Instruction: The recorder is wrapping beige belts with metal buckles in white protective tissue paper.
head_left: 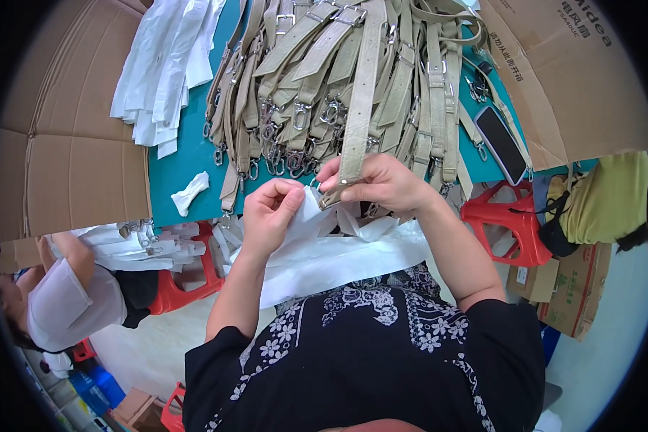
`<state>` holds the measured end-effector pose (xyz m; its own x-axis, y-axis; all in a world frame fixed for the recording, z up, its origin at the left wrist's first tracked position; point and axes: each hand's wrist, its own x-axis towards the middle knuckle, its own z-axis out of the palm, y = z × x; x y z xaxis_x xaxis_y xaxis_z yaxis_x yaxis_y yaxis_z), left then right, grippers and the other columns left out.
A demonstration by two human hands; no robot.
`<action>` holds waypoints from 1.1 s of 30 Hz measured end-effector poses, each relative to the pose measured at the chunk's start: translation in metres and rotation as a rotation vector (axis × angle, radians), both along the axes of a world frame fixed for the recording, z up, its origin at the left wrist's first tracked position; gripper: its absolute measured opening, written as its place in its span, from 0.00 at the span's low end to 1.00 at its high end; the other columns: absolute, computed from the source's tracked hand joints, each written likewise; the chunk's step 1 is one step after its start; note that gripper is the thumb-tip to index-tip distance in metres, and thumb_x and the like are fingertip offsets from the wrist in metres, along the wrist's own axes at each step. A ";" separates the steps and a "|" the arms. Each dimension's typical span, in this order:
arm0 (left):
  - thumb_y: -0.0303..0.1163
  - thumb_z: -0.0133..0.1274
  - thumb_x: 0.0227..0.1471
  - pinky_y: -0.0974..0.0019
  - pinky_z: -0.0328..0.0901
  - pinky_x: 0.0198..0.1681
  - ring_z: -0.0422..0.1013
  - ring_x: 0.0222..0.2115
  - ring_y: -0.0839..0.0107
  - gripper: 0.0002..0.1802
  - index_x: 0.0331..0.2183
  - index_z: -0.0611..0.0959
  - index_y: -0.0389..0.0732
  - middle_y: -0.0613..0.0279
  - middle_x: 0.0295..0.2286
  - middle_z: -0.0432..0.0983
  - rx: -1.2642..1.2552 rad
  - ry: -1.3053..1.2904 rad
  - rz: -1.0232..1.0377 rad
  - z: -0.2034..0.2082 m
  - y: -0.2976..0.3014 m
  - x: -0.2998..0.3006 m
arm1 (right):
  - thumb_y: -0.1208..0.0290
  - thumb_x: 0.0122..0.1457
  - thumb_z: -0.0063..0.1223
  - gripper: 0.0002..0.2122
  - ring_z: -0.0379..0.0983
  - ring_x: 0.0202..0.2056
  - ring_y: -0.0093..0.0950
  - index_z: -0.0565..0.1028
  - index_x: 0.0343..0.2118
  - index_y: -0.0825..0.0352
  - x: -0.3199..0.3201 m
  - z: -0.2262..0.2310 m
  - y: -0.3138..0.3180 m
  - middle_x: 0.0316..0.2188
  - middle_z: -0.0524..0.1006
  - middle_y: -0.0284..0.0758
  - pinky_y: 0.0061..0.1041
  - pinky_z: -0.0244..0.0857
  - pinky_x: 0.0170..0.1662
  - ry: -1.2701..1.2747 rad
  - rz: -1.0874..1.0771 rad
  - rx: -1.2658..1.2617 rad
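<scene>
My right hand (387,184) pinches the lower end of a beige leather-like strap (362,90) with punched holes, near its metal clasp (329,196). The strap runs up from my fingers onto the pile of similar straps (304,61) with buckles and snap hooks on the table. My left hand (268,217) has thumb and fingers closed on a thin white plastic sleeve (308,214) right beside the clasp. Whether the clasp is inside the sleeve's edge I cannot tell. More white sheeting (338,259) lies across my lap below both hands.
White sleeves (162,68) lie stacked at the table's far left, with a crumpled white piece (190,193) nearer. At right are a phone (500,144) and keys (477,90). Cardboard (72,108) flanks the teal table (167,173). A seated person (72,302) is at left; a red stool (507,227) stands right.
</scene>
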<state>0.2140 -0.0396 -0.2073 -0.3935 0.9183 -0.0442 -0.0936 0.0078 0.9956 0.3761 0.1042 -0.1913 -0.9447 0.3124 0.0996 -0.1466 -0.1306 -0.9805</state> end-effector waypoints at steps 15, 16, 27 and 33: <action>0.29 0.50 0.51 0.79 0.60 0.33 0.65 0.28 0.83 0.06 0.29 0.75 0.36 0.66 0.30 0.71 0.042 -0.110 0.149 -0.011 -0.001 -0.003 | 0.66 0.55 0.49 0.15 0.67 0.33 0.17 0.71 0.44 0.67 -0.029 -0.006 -0.034 0.34 0.73 0.29 0.17 0.62 0.36 -0.220 -0.303 0.002; 0.29 0.50 0.51 0.80 0.60 0.32 0.65 0.27 0.84 0.06 0.29 0.75 0.36 0.67 0.29 0.71 0.015 -0.129 0.154 -0.009 -0.002 -0.006 | 0.65 0.57 0.47 0.17 0.68 0.33 0.18 0.68 0.46 0.67 -0.029 0.002 -0.029 0.35 0.73 0.29 0.17 0.63 0.36 -0.241 -0.347 -0.149; 0.31 0.51 0.50 0.81 0.58 0.24 0.64 0.21 0.86 0.07 0.28 0.75 0.36 0.71 0.21 0.71 -0.070 -0.117 0.054 0.004 -0.014 -0.021 | 0.66 0.52 0.54 0.09 0.69 0.27 0.16 0.75 0.30 0.67 -0.046 0.004 -0.032 0.25 0.75 0.28 0.16 0.63 0.32 -0.369 -0.387 -0.259; 0.30 0.50 0.51 0.80 0.59 0.25 0.64 0.22 0.85 0.07 0.27 0.75 0.36 0.70 0.21 0.72 -0.078 -0.135 0.010 0.003 -0.018 -0.027 | 0.65 0.52 0.54 0.10 0.65 0.23 0.16 0.75 0.31 0.68 -0.044 -0.003 -0.051 0.25 0.74 0.28 0.15 0.62 0.28 -0.478 -0.336 -0.230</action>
<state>0.1867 -0.0571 -0.2042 -0.3883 0.9060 -0.1684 -0.2267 0.0832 0.9704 0.3322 0.0535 -0.1940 -0.7144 0.5635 -0.4149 0.2316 -0.3691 -0.9001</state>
